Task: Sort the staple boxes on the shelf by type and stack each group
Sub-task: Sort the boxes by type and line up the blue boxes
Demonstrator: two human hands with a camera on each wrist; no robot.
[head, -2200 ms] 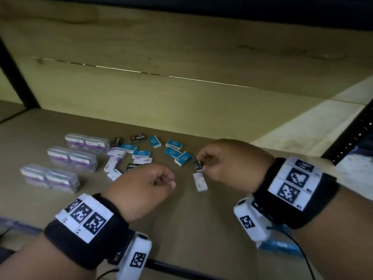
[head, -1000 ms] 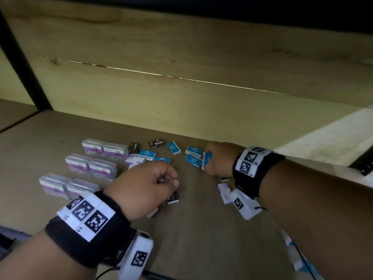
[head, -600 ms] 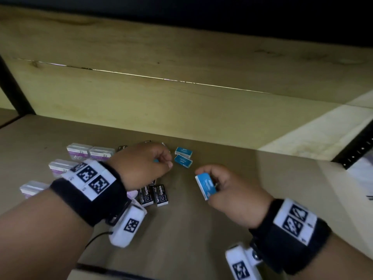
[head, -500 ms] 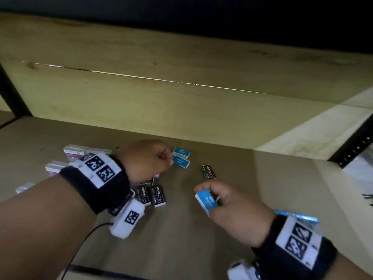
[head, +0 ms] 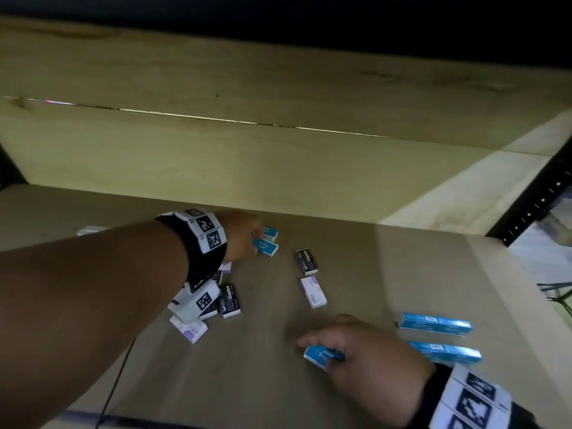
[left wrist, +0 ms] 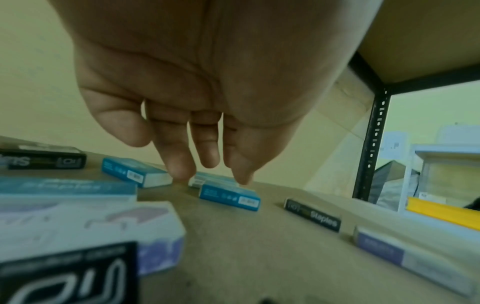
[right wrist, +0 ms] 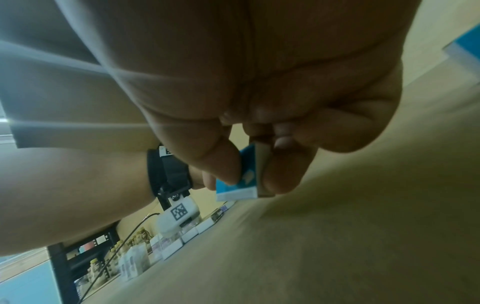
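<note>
Small staple boxes lie scattered on the wooden shelf (head: 387, 274). My right hand (head: 325, 348) is near the front and pinches a small blue box (head: 318, 356) between thumb and fingers (right wrist: 223, 164), low over the board; the blue box (right wrist: 233, 191) is tilted. My left hand (head: 247, 239) reaches to the back, straight fingertips (left wrist: 182, 170) touching down at two blue boxes (head: 266, 246) (left wrist: 230, 196). It holds nothing. A black box (head: 306, 261) and a white-purple box (head: 313, 291) lie between the hands.
Two long blue boxes (head: 435, 325) (head: 445, 352) lie right of my right hand. Black boxes (head: 230, 301) and a white-purple box (head: 190, 329) sit under my left wrist. A black upright post (head: 532, 205) bounds the shelf at the right, the back wall (head: 247, 168) behind.
My right hand drew back toward the front edge and lowered the blue box to the board. My left hand stretched further back to the two blue boxes, its fingers uncurled.
</note>
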